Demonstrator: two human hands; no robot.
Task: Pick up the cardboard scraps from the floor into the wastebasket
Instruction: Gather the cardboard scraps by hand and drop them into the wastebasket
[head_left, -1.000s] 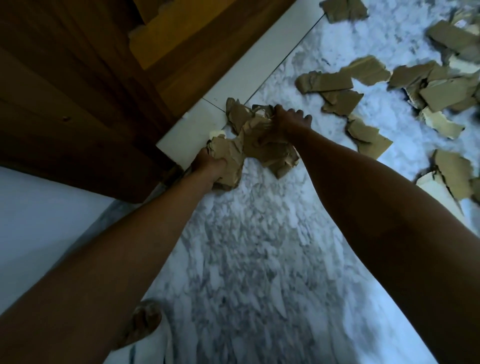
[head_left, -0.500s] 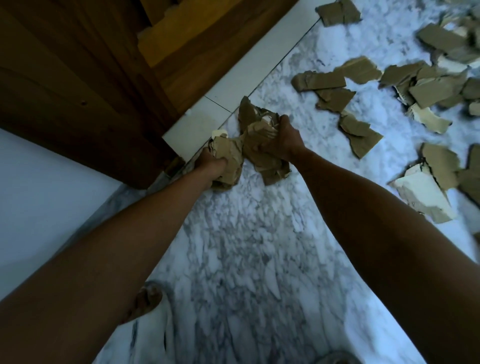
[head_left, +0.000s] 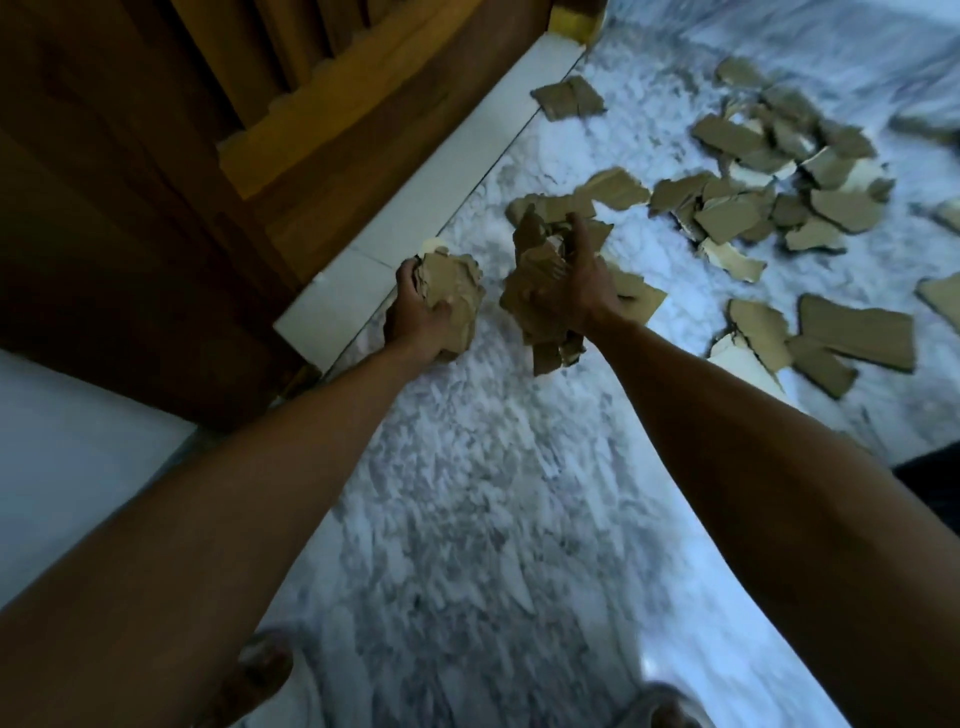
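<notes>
Foot (head_left: 260, 670) nearest, on marble floor (head_left: 467, 519). Both arms out over floor. L hand (head_left: 418, 317) clenched round wad of scraps (head_left: 453, 296), just beside white sill (head_left: 337, 306). R hand (head_left: 574, 291) clenched on bigger wad (head_left: 535, 291), apart from L wad, further from sill. Beyond, loose scraps (head_left: 753, 208) scattered on floor, well away from sill. Wood door (head_left: 156, 156) behind sill. Wastebasket not seen.

Two crumpled bundles of torn brown cardboard scraps are lifted off the marble floor (head_left: 467, 519): a compact wad (head_left: 451, 299) at left, and a taller, ragged bunch (head_left: 537, 291) just beside it at right. Many more flat scraps (head_left: 753, 208), brown with some pale undersides showing, lie scattered across the floor beyond, overlapping in places.
</notes>
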